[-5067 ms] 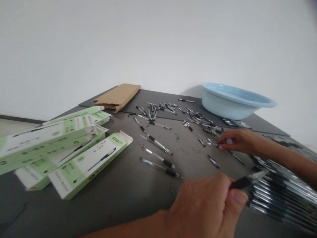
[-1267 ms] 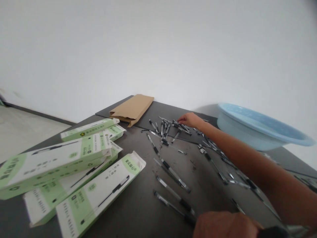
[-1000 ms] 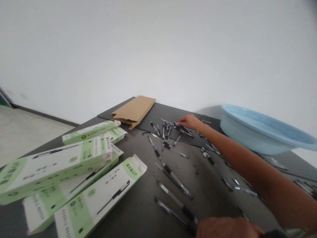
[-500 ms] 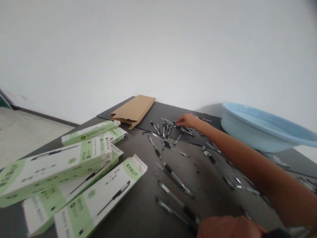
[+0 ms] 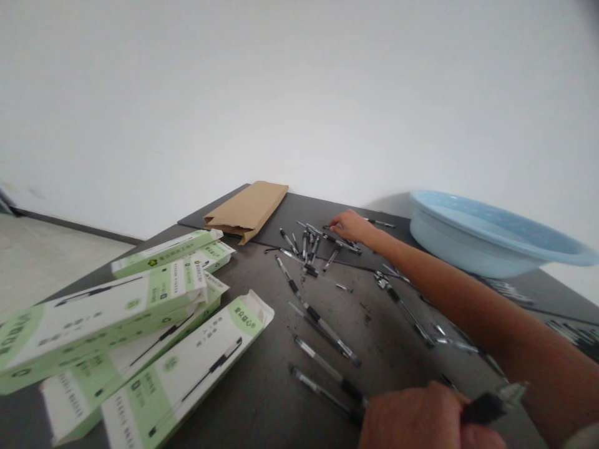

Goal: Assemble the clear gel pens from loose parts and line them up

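Note:
My left hand (image 5: 416, 418) is at the bottom of the view, closed around a pen (image 5: 486, 408) whose dark grip and clear end stick out to the right. My right hand (image 5: 349, 226) reaches far over the table, its fingers pinched on a thin dark-tipped pen (image 5: 326, 227) that they mostly cover. Just below those fingers lies a loose pile of black gel pens (image 5: 311, 240). More clear-barrelled pens (image 5: 327, 330) with black grips are scattered between my two hands.
Several green and white pen boxes (image 5: 187, 368) are stacked at the left. A brown paper bag (image 5: 253, 206) lies at the back of the dark table (image 5: 262, 374). A light blue basin (image 5: 468, 243) stands at the right, with more pens (image 5: 505, 290) below it. A white wall rises behind.
My right hand has lifted slightly off the pen pile. My left hand has risen a little, showing more of the pen in it. The view has shifted slightly.

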The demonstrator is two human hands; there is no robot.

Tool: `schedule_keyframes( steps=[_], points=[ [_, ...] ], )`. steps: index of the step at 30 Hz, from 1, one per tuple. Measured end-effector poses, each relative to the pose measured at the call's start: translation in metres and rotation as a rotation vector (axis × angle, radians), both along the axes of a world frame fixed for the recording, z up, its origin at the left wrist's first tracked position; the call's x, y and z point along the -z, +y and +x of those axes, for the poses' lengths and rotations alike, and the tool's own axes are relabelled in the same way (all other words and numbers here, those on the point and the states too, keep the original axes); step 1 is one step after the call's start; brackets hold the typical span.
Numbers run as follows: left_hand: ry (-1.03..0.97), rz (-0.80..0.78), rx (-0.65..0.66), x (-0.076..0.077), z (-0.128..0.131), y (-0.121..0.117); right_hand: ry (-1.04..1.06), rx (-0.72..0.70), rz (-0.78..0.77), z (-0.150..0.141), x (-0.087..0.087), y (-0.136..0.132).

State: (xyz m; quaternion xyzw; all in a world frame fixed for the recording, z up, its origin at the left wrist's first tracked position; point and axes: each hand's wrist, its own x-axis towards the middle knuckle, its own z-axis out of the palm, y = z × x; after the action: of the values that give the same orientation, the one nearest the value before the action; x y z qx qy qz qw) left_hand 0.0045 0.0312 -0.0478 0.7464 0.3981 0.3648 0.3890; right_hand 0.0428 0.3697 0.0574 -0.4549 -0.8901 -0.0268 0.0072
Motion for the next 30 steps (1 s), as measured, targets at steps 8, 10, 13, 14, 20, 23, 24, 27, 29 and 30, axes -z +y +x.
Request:
schedule_keyframes(
  steps=[8, 10, 13, 14, 20, 23, 24, 27, 29, 30],
  points=[
    [-0.221, 0.146, -0.1, -0.061, -0.022, -0.023, 0.322, -0.01, 0.01, 0.068, -0.071, -0.114],
    [-0.197, 0.115, -0.066, -0.072, -0.029, -0.025, 0.393, 0.005, -0.002, 0.097, -0.085, -0.162],
    [-0.171, 0.098, -0.044, -0.08, -0.032, -0.026, 0.675, 0.018, -0.046, 0.14, -0.094, -0.234],
    [-0.161, 0.1, -0.031, -0.08, -0.031, -0.027, 0.743, 0.051, -0.076, 0.152, -0.093, -0.257],
    [-0.072, 0.163, 0.075, -0.079, -0.027, -0.032, 0.993, 0.097, -0.129, 0.193, -0.066, -0.339],
    [-0.014, 0.183, 0.071, -0.08, -0.027, -0.033, 0.964, 0.039, -0.11, 0.197, -0.054, -0.35],
    [0.004, 0.189, 0.065, -0.08, -0.027, -0.034, 0.953, 0.013, -0.098, 0.197, -0.052, -0.351],
    [0.038, 0.223, 0.066, -0.083, -0.026, -0.034, 0.93, -0.052, -0.079, 0.197, -0.049, -0.351],
    [0.051, 0.242, 0.075, -0.084, -0.026, -0.035, 0.926, -0.081, -0.091, 0.198, -0.048, -0.353],
    [0.059, 0.245, 0.075, -0.084, -0.025, -0.035, 0.926, -0.092, -0.106, 0.199, -0.048, -0.355]
  ],
)
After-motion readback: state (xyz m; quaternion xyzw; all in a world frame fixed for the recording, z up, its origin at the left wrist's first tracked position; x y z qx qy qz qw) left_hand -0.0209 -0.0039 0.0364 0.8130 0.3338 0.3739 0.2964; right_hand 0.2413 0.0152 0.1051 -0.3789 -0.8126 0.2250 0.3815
